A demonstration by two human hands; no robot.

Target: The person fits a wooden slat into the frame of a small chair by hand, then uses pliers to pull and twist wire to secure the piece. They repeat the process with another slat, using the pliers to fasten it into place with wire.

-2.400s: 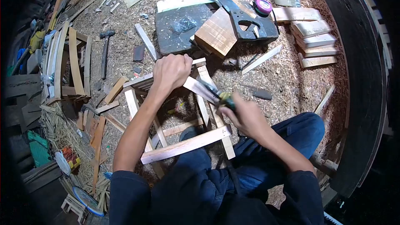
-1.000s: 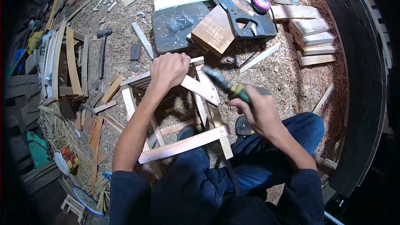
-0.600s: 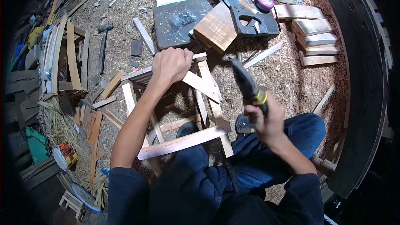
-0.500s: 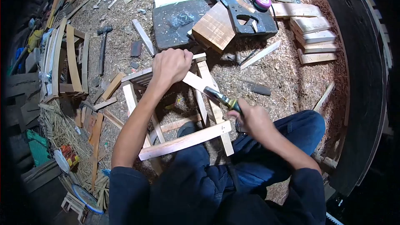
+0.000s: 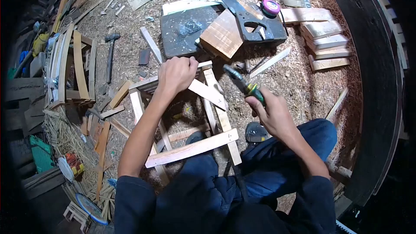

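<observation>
My left hand (image 5: 175, 76) is closed round a pale wooden slat (image 5: 207, 93) at the top of a small wooden frame (image 5: 193, 148). The slat slants down to the right across the frame's opening. In my right hand (image 5: 274, 112) is a tool with a green and yellow handle (image 5: 255, 93), its dark metal head up to the left. That head is clear of the slat, to its right. What kind of tool it is, I cannot make out for certain. The frame stands between my legs, its curved front rail nearest me.
Beyond the frame lie a dark block (image 5: 180, 30), a wood block (image 5: 223, 34), a handsaw (image 5: 249, 17) and a pink tape measure (image 5: 271, 7). Stacked boards (image 5: 327, 39) are at right. A hammer (image 5: 110, 56) and another wooden frame (image 5: 71, 69) are at left.
My right hand has moved a little right, and the tool's head has lifted away from the slat's end, upward and to the right. My left hand keeps its hold.
</observation>
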